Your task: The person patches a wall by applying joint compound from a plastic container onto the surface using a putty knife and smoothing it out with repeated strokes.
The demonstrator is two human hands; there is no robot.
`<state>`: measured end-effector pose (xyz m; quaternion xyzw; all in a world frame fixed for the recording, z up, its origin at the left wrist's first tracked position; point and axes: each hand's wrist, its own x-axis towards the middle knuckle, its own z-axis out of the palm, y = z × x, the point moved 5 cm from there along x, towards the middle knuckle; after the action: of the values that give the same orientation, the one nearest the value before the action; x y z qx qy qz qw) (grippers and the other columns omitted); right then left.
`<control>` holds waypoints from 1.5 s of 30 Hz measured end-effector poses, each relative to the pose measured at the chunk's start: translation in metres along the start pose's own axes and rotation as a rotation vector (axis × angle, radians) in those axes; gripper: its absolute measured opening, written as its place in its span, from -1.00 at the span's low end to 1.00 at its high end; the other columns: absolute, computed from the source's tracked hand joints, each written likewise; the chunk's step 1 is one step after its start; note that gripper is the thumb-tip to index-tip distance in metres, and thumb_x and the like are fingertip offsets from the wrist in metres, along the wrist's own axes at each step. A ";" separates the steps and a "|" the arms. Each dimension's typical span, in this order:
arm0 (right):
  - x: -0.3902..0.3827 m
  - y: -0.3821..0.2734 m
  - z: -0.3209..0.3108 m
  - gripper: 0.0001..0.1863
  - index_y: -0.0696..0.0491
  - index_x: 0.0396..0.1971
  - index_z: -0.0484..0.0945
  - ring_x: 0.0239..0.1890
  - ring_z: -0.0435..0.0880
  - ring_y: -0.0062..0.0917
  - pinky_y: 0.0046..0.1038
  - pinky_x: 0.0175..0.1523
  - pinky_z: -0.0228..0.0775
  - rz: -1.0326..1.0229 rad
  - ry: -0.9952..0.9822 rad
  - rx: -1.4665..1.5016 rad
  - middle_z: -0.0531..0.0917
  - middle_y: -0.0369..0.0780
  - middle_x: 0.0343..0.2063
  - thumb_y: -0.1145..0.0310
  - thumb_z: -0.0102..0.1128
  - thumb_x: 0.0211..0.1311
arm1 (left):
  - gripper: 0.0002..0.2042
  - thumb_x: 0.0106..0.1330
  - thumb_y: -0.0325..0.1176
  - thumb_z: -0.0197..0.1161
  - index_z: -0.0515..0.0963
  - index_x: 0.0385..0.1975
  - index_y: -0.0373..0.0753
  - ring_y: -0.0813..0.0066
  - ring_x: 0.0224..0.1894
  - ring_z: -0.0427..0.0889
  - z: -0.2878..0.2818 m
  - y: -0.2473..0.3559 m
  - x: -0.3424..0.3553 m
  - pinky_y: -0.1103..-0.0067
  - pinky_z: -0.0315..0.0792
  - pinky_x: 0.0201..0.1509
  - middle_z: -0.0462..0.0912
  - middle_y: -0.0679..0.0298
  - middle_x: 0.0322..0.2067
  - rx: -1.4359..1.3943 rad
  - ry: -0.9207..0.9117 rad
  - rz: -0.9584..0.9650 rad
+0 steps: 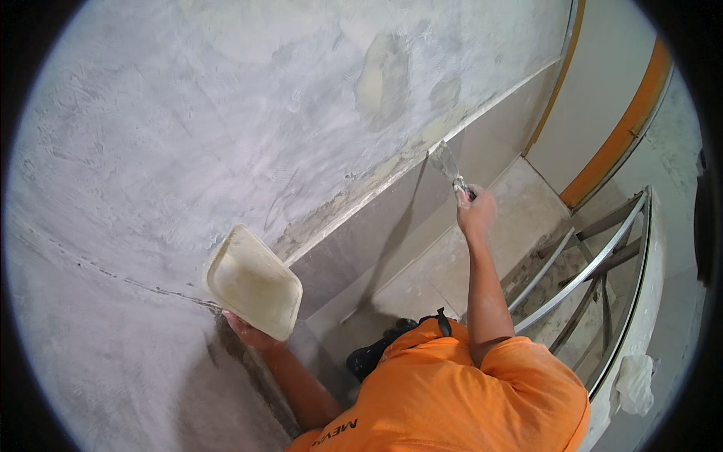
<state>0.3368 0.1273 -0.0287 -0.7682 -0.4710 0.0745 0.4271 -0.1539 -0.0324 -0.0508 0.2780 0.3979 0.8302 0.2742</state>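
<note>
Much of the grey plastered wall (188, 135) fills our view above tiled skirting (361, 233). Our right hand (476, 212) clamps a smeared putty knife (446, 162), seemingly touching the wall's lower edge; our left hand (248, 331) grips a cream rectangular tray (254, 282).

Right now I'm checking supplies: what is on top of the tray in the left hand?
The tray shows only a thin pale smear. The left hand beneath it is mostly covered.
</note>
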 end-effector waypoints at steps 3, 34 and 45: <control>-0.012 -0.005 0.009 -0.79 0.12 -0.26 0.65 -0.34 0.65 -0.07 -0.14 -0.21 0.45 -0.086 0.017 0.013 0.65 -0.03 -0.47 0.32 0.27 0.15 | -0.34 0.50 0.14 -0.26 0.18 0.37 -0.29 0.12 0.23 0.45 0.008 0.007 -0.001 0.22 0.43 0.24 0.31 0.00 0.29 0.665 -0.232 0.240; -0.149 -0.102 -0.019 -0.59 0.12 0.07 0.45 -0.68 0.30 -0.70 -0.65 -0.61 0.09 0.199 -1.316 1.334 0.53 -0.23 -0.52 0.45 -0.05 0.18 | -0.36 0.50 0.12 -0.15 0.20 0.37 -0.26 0.17 0.26 0.44 0.105 0.020 -0.033 0.29 0.35 0.32 0.40 0.13 0.26 -0.392 -0.010 -0.376; -0.157 -0.107 -0.033 -0.57 0.19 -0.03 0.60 -0.30 0.63 -0.28 -0.40 -0.10 0.46 -0.767 -0.730 0.645 0.68 -0.10 -0.30 0.37 0.39 0.08 | -0.38 0.51 0.15 -0.21 0.23 0.36 -0.19 0.25 0.24 0.46 0.131 0.003 -0.062 0.31 0.34 0.33 0.41 0.19 0.25 -0.521 -0.270 -0.518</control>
<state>0.1977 0.0049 0.0247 -0.3014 -0.7831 0.3123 0.4454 -0.0226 -0.0089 0.0062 0.1961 0.1911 0.7629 0.5857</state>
